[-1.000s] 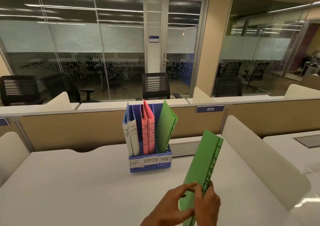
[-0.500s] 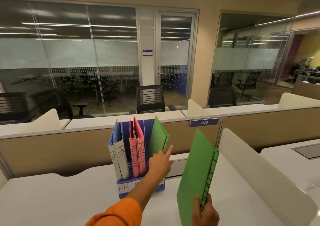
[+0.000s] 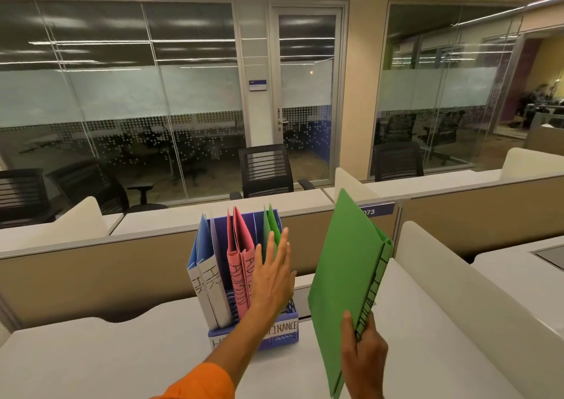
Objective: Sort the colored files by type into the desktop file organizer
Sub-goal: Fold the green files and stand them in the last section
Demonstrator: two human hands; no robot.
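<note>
A blue desktop file organizer [image 3: 288,336] stands on the white desk, labelled HR, ADMIN and FINANCE. It holds two blue-and-white HR files [image 3: 209,279] on the left, two pink ADMIN files [image 3: 241,264] in the middle and a green file [image 3: 271,230] in the right slot. My left hand [image 3: 273,276] is flat and open, its fingers against that green file, pushing it upright. My right hand [image 3: 363,356] grips the bottom of a second green file [image 3: 345,279], held upright to the right of the organizer.
A beige partition [image 3: 91,264] with a 073 tag [image 3: 375,211] runs behind the desk. A white curved divider [image 3: 476,291] rises on the right. Black office chairs [image 3: 265,169] stand beyond, before glass walls.
My left hand let go of the held green file, reached to the organizer and now presses flat on the green file there, which went from leaning right to upright. The view tilted down.
</note>
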